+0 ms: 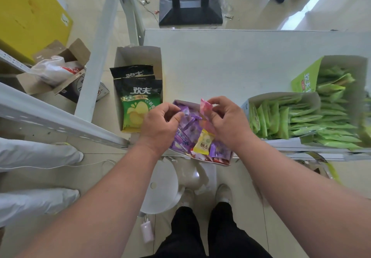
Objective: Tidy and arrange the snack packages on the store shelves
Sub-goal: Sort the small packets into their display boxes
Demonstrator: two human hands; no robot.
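Observation:
A small open box (225, 160) of wrapped sweets sits at the front edge of the white shelf (230, 65). Purple packets (191, 130) fill most of it, with one yellow packet (203, 142) on top. My right hand (225, 117) pinches a pink packet (205, 107) upright above the box. Over the box's left side, my left hand (160, 125) has its fingers curled and pinches a purple packet (185, 112). A box (138, 54) to the left holds black and green chip bags (138, 101).
Two open boxes of green packets (305, 117) stand on the shelf at the right. A grey shelf rail (60, 119) runs at the left, with another person's white-clad legs (38, 155) below it. On the floor are an open carton (58, 71), a white stool (160, 189) and a black stand base (190, 11).

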